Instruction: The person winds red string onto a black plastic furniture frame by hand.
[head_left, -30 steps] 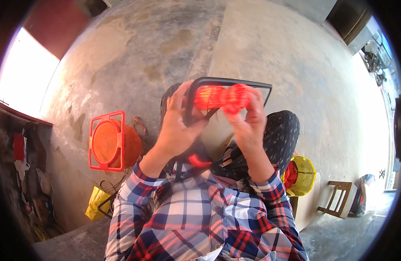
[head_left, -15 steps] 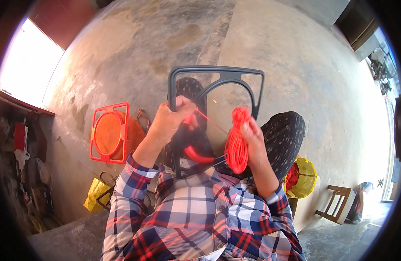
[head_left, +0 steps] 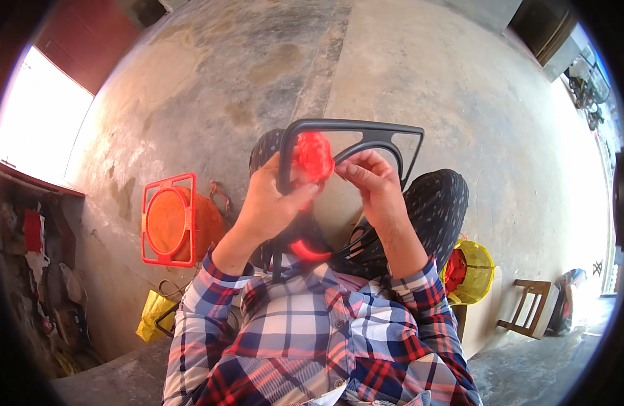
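Observation:
A dark grey plastic frame point(head_left: 356, 126) with a round inner ring stands over my lap. My left hand point(head_left: 274, 199) is at its left bar, fingers closed around the lower part of a bundle of red cord point(head_left: 314, 155) that sits inside the frame beside that bar. My right hand point(head_left: 376, 186) is closed in a pinch by the ring, just right of the bundle; what is between its fingertips is too small to make out. Lower down, a red wrapped stretch point(head_left: 310, 251) shows on the frame's ring, partly blurred.
On the floor at left stands an orange round item with a red frame point(head_left: 168, 220) against it. A yellow bag point(head_left: 153, 317) lies nearer me. To my right are a yellow basket point(head_left: 477, 271) with red stuff inside and a small wooden stool point(head_left: 528, 308).
The red cord bundle has gone from my right hand over to my left, at the frame's left bar. My right hand has moved up and left to the ring. The frame has shifted slightly right.

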Tool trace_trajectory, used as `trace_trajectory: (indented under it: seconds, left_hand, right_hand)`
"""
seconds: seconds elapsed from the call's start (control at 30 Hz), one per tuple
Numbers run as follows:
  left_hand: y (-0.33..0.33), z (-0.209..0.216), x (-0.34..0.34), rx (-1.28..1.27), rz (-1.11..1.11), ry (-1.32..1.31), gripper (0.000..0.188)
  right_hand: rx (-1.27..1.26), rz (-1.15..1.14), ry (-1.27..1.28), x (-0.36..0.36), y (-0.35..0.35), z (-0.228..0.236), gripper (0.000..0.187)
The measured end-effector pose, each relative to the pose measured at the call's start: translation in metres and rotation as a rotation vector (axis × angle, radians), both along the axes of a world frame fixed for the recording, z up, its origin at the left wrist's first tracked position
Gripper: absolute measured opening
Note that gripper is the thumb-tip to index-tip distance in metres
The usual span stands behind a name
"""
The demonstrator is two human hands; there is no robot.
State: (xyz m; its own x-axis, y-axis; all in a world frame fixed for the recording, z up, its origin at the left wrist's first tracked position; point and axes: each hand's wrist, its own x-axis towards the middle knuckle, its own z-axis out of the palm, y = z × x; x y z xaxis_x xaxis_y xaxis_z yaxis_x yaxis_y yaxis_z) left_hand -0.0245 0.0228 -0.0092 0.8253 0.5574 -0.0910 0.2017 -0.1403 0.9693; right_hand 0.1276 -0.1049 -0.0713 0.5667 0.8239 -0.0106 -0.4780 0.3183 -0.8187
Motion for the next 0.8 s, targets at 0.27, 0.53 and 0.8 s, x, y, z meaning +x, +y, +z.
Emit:
trace_trajectory:
  seconds: [0.27,0.53,0.8]
  left_hand:
    - [-0.011,0.002,0.013,0.094,-0.025,-0.225,0.049]
    - [0.014,-0.017,-0.005,0.152,0.148,-0.133,0.049]
    - [0.023,-0.02,-0.01,-0.444,0.101,-0.108,0.028]
  right_hand:
    - [-0.238,-0.479,-1.355,-0.012,0.002,0.05,0.048]
    - [0.218,-0.468,-0.502,-0.007,-0.02,0.048,0.047]
    - [0.191,0.242,0.058,-0.042,-0.043,0.012,0.052]
